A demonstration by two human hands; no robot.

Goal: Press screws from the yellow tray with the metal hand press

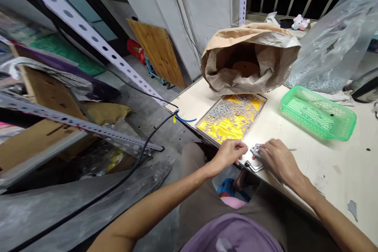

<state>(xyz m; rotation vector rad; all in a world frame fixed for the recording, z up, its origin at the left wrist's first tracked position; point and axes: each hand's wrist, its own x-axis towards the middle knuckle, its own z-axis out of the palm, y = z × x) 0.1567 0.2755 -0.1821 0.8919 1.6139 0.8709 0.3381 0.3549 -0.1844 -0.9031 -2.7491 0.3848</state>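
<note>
On table (321, 159), yellow-lined tray (228, 127) is placed. Left hand (226, 154) is pinched closed, contents can't be told; right hand (280, 160) is curled at metal fixture (254, 151) by near edge, grip hidden. Fixture judged light, stiff, slick; best held by frame.

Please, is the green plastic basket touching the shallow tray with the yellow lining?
Apart. The head view shows a strip of bare table between the basket and the tray's right edge.
</note>
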